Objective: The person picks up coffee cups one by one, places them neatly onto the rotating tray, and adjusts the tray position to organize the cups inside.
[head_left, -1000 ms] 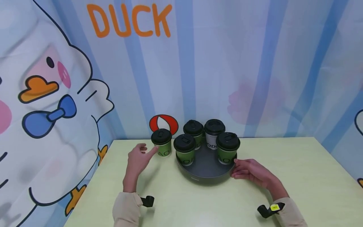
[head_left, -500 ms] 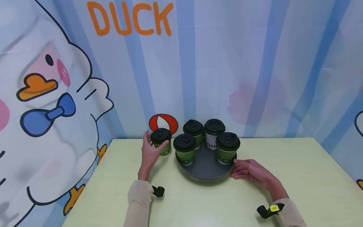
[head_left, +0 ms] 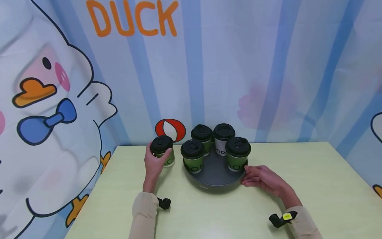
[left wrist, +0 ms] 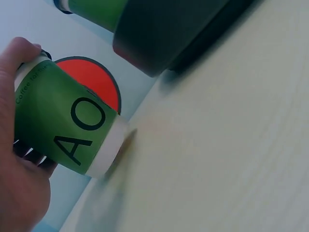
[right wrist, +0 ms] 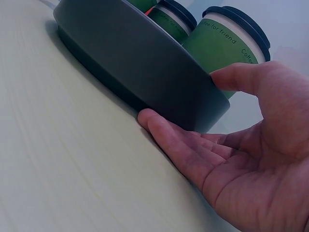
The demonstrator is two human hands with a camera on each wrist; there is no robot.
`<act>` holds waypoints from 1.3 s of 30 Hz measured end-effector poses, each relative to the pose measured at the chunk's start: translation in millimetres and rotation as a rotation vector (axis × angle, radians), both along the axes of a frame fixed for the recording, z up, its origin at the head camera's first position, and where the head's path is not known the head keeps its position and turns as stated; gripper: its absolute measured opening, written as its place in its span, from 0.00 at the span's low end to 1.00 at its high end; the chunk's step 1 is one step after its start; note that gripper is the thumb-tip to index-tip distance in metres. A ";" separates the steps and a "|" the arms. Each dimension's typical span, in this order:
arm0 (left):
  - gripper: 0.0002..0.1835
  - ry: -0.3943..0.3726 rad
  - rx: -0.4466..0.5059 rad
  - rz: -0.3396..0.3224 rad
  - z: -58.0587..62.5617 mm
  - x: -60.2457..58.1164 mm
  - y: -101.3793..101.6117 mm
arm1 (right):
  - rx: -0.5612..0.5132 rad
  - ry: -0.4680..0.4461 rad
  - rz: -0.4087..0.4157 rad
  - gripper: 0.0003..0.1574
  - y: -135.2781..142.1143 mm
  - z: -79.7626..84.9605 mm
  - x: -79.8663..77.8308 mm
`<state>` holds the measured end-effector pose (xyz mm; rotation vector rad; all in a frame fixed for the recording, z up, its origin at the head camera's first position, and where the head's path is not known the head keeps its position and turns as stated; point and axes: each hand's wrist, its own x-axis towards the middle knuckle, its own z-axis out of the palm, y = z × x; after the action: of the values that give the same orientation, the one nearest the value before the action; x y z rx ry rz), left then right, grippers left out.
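Observation:
My left hand (head_left: 153, 168) grips a green paper coffee cup (head_left: 168, 160) with a black lid, left of a dark grey round tray (head_left: 217, 177). In the left wrist view the thumb and fingers wrap the cup (left wrist: 63, 116); its base is close to the table, and I cannot tell whether it touches. At the tray's right edge, my right hand (head_left: 264, 178) holds the rim, thumb on top and fingers beneath, as the right wrist view shows. On the tray stand green lidded cups at front left (head_left: 193, 162), back left (head_left: 202, 133) and right (head_left: 237, 161), plus a white lidded cup (head_left: 221, 146).
A pale yellow table (head_left: 191, 215) carries everything. Close behind it hangs a blue striped curtain (head_left: 226, 66) printed with a duck. A gap of bare table separates the held cup from the tray.
My left hand has reached in from the left, closed round the cup and shifted it slightly to the left. The right hand and tray hold their place; the head view has drifted a little.

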<state>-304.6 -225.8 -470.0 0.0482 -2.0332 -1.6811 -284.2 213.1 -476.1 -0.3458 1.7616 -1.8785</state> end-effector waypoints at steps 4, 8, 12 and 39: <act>0.46 -0.006 0.023 0.010 9.6 10.4 -3.4 | -0.003 0.002 0.008 0.31 -0.3 0.7 -0.1; 0.45 0.021 0.052 -0.009 22.6 19.6 -2.2 | -0.009 0.004 0.005 0.30 0.2 0.3 0.7; 0.42 0.094 0.063 -0.035 35.8 25.0 1.5 | -0.009 0.005 -0.002 0.30 0.5 0.1 1.5; 0.45 0.304 0.002 -0.325 84.5 75.2 147.7 | -0.006 0.005 -0.013 0.30 0.5 -2.4 0.3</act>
<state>-229.4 -78.1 -385.5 -0.5316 -1.8805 -1.7517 -283.9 213.6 -478.5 -0.3419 1.7658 -1.8938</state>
